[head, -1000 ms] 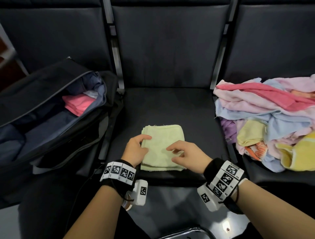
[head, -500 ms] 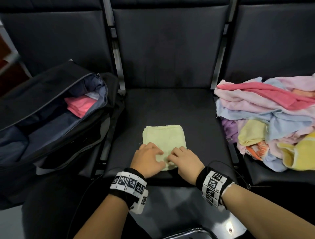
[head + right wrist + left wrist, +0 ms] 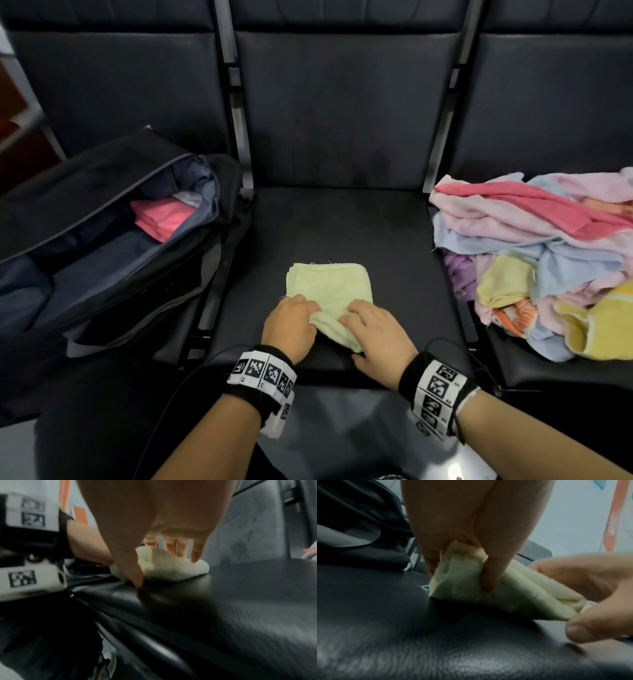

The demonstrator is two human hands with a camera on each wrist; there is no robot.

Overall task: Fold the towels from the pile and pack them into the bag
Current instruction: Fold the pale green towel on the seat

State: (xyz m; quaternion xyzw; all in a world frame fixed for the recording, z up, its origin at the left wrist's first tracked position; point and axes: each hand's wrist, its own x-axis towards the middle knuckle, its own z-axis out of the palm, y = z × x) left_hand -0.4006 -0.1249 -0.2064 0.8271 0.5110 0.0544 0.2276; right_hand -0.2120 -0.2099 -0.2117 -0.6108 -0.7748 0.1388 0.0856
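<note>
Towel: a pale yellow folded towel is laid on the middle seat, towards its near edge, and its near edge is lifted off the cushion.
Left hand: the left hand is closed on the towel's near left corner; in the left wrist view the cloth is pinched between thumb and fingers.
Right hand: the right hand is wrapped over the near right corner, fingers on top of the cloth and the thumb low at the seat; in the right wrist view the towel is seen bunched under those fingers.
Bag: a black bag is set on the left seat, unzipped, with a folded pink towel lying inside at its far end.
Pile: a loose pile of towels in pink, blue, yellow and purple is heaped on the right seat, well apart from the yellow one.
Wrists: bands with black-and-white markers are worn on both wrists.
</note>
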